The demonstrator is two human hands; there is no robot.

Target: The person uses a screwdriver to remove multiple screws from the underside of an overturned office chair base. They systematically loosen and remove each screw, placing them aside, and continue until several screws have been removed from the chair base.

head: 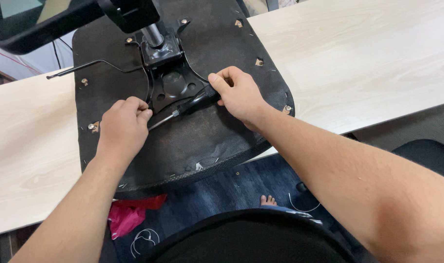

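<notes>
Head view: upturned office-chair seat, black fabric underside facing up, lying across a pale wooden table with its front edge overhanging toward the body. Black metal mechanism plate bolted at seat centre, gas-lift column rising from it, thin lever rod sticking out left. Right hand closed around the black handle of a screwdriver, fingers wrapped tight, shaft running down-left. Left hand curled, fingertips pinched together at the shaft tip beside the plate's lower-left arm; whether pinching a screw or just steadying the tip, cannot tell, hidden by knuckles. Fastener itself not visible.

Doing the step well, judged from this: keep shaft in line with the fastener rather than slanted as now, or risk of cam-out and a gouged head. Push along the axis with the right palm while turning; left fingers only guiding, clear of the tip in case of a slip. Seat overhang likely to rock under pressure, so press down or slide it further onto the table.

Elsewhere: dark armrest or backrest part top left, loose bolts at seat edge, pink cloth and white cable on the blue floor below.
</notes>
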